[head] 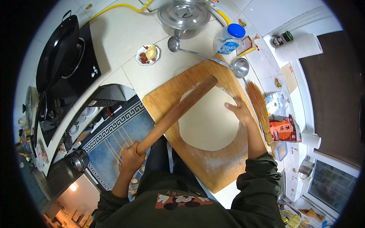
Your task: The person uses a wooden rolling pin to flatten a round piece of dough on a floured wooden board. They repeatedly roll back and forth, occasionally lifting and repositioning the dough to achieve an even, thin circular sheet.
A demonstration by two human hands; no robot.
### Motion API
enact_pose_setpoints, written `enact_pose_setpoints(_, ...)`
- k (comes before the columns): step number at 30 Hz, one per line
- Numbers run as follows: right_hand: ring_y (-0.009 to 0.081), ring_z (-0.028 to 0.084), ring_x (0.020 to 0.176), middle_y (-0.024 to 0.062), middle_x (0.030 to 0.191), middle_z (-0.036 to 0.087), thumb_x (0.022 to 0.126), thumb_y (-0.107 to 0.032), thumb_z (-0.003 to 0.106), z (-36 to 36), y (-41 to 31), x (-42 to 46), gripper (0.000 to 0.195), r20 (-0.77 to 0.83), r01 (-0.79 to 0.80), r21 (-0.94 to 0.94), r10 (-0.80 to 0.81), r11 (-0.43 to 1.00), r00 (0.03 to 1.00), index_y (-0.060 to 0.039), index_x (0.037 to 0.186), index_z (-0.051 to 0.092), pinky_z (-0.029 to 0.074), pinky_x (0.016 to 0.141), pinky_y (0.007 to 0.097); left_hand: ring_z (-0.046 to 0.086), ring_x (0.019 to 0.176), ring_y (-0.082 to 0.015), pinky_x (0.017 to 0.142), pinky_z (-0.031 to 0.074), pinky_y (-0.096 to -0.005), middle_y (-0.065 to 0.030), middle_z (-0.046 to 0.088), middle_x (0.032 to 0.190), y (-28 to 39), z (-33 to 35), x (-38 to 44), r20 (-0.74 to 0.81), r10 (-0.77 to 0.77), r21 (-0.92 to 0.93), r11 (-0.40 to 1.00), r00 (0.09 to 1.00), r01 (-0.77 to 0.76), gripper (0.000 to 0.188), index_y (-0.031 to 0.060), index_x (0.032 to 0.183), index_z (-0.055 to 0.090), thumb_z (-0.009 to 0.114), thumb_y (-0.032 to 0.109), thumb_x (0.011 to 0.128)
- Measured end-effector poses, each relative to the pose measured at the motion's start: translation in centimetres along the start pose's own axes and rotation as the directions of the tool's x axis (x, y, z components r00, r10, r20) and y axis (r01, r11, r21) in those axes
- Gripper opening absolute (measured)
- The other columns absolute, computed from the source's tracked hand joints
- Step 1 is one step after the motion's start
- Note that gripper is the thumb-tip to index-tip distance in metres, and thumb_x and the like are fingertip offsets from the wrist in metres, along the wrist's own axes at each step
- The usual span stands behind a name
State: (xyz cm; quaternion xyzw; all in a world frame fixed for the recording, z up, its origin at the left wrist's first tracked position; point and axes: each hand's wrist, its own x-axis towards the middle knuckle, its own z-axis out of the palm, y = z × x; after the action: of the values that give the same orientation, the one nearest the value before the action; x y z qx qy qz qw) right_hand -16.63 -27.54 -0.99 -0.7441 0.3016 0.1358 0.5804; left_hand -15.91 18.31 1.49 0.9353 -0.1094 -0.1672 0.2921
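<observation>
My left hand (133, 158) is closed around the near end of a long wooden rolling pin (176, 115). The pin slants up to the right, its far end over the upper left edge of a flat round sheet of dough (209, 122). That sheet lies on a floured wooden board (225, 171). At the dough's right edge is my right hand (240, 111), thumb on top of the sheet and fingers at or under its rim; whether they pinch it is hard to tell.
Beyond the board are a small dish of chillies and ginger (148, 54), a steel ladle (199, 54), a lidded steel pot (184, 17) and a blue-capped jar (230, 38). A straw brush (259, 109) lies along the right edge. A black wok (58, 54) stands at left.
</observation>
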Motion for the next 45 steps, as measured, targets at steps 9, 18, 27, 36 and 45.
enact_pose_setpoints(9,0.0221,0.063,0.1,0.0156,0.117,0.065,0.097,-0.019,0.061,-0.4,7.9,-8.0,0.044,-0.597,-0.082,0.372,0.306,0.925,0.742,0.0078,0.131,0.053,0.051,0.086,0.0351,0.063,0.063,-0.0406,0.057,0.05,-0.0469,-0.0185,0.062,0.065,0.9,0.4,-1.2,-0.006,0.06,0.04,0.997,0.998,-0.059,0.01,0.0064,0.077,0.059,0.068,0.011,0.075)
enact_pose_setpoints(18,0.025,0.059,0.112,0.0156,0.122,0.061,0.101,-0.007,0.05,9.9,5.0,-16.0,0.028,-0.159,-0.263,0.71,0.513,0.653,0.843,0.003,0.127,0.054,0.049,0.097,0.0377,0.064,0.066,-0.0353,0.057,0.051,-0.0455,-0.0118,0.064,0.072,1.3,2.0,-1.5,0.104,0.249,0.111,0.959,0.963,-0.26,0.016,0.0087,0.081,0.057,0.07,0.011,0.072)
enact_pose_setpoints(27,0.0375,0.047,0.129,0.0215,0.139,0.049,0.094,-0.016,0.058,3.8,1.1,-11.0,0.042,-0.196,0.363,-0.668,-0.625,0.649,0.756,-0.0003,0.132,0.052,0.033,0.111,0.0478,0.066,0.068,-0.0338,0.06,0.052,-0.0448,-0.0123,0.065,0.073,3.0,4.6,2.2,0.274,0.311,0.176,0.914,0.91,-0.365,0.015,0.0086,0.084,0.056,0.067,0.01,0.073)
enact_pose_setpoints(36,0.0364,0.032,0.143,0.0175,0.153,0.038,0.091,-0.024,0.056,5.2,0.7,-3.3,0.064,0.151,0.374,-0.893,-0.614,0.252,0.775,-0.0079,0.15,0.036,0.019,0.119,0.0538,0.067,0.067,-0.0327,0.062,0.054,-0.0429,-0.0128,0.066,0.073,2.7,5.0,3.7,0.201,0.21,0.308,0.914,0.957,-0.265,0.018,0.0077,0.087,0.057,0.067,0.011,0.072)
enact_pose_setpoints(45,0.0378,0.031,0.143,0.0159,0.153,0.038,0.095,-0.027,0.053,6.2,-6.0,2.9,0.06,0.005,0.388,-0.813,-0.661,0.434,0.75,-0.0096,0.15,0.037,0.02,0.117,0.0556,0.067,0.073,-0.0318,0.065,0.054,-0.0429,-0.0129,0.065,0.076,2.6,4.0,6.7,0.076,0.237,0.312,0.917,0.969,-0.249,0.023,0.006,0.096,0.058,0.064,0.008,0.074)
